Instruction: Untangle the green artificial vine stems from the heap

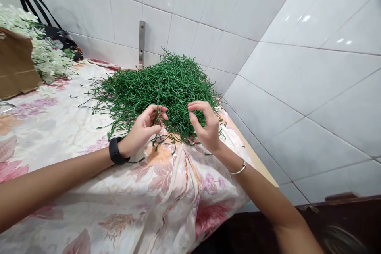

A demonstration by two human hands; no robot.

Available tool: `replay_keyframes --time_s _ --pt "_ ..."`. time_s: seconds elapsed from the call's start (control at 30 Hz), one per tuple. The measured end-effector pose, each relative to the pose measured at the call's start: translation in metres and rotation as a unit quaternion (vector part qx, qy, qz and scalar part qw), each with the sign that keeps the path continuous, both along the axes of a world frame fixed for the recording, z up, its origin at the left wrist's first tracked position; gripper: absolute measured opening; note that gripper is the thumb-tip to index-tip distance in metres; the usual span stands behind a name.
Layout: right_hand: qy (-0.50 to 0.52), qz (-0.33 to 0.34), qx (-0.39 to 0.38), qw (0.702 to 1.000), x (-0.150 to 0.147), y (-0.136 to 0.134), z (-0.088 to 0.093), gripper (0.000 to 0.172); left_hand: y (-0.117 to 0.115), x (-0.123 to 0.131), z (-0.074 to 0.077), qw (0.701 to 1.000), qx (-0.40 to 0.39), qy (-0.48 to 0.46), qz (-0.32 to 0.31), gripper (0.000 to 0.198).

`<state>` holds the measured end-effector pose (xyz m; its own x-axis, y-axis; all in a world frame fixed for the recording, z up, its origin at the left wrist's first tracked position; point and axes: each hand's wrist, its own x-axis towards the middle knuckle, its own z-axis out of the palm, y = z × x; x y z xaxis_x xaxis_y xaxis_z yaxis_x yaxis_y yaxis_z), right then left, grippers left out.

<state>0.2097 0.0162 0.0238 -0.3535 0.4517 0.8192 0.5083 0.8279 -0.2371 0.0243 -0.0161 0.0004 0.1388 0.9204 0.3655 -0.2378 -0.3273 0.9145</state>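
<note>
A big heap of thin green artificial flower stems (178, 83) lies on a floral tablecloth (119, 190). My left hand (145, 125), with a black band at the wrist, is at the near edge of the heap. Its fingers are curled around a green stem (158, 105) that rises between them and the thumb. My right hand (205, 125), with a silver bracelet on its wrist, hovers in front of the heap's right part. Its fingers are bent and apart from the thumb, and nothing shows between them. A few loose stems lie below the left hand.
At the far left are white artificial flowers (50, 57), a brown cardboard box (18, 65) and a dark bag (65, 41) with black handles. White tiled walls (297, 71) close off the back and right. A metal bracket (142, 41) stands against the back wall.
</note>
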Motion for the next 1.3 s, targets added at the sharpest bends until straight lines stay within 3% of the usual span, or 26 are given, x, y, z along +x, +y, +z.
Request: replay_keyframes --time_s 0.1,0.27,0.5,0.7,0.97,1.2,1.3 --pt "-0.069 0.04 -0.038 0.996 -0.005 -0.01 -0.002 0.013 0.003 -0.006 0.005 1.0 0.014 -0.008 -0.011 0.048" --pt "-0.099 0.067 -0.042 0.992 -0.014 -0.023 -0.007 0.025 0.001 -0.01 0.012 0.998 0.037 0.009 -0.044 0.052" --pt "-0.075 0.049 -0.061 0.994 -0.011 -0.019 -0.008 0.024 -0.005 -0.006 0.012 0.994 0.055 0.031 -0.091 0.049" --pt "-0.094 0.095 -0.082 0.988 -0.009 -0.018 -0.006 0.014 -0.009 -0.004 0.008 0.984 0.069 0.099 -0.134 0.053" --pt "-0.106 0.135 -0.076 0.982 -0.006 -0.006 -0.01 0.019 -0.005 -0.004 0.002 0.985 0.069 0.105 -0.115 0.05" --pt "-0.123 0.114 -0.053 0.984 -0.006 -0.002 -0.013 0.016 0.0 -0.002 -0.005 0.987 0.071 0.102 -0.098 0.047" --pt "-0.127 0.099 -0.037 0.986 -0.006 -0.002 -0.015 0.012 0.001 -0.002 -0.005 0.987 0.087 0.121 -0.06 0.041"
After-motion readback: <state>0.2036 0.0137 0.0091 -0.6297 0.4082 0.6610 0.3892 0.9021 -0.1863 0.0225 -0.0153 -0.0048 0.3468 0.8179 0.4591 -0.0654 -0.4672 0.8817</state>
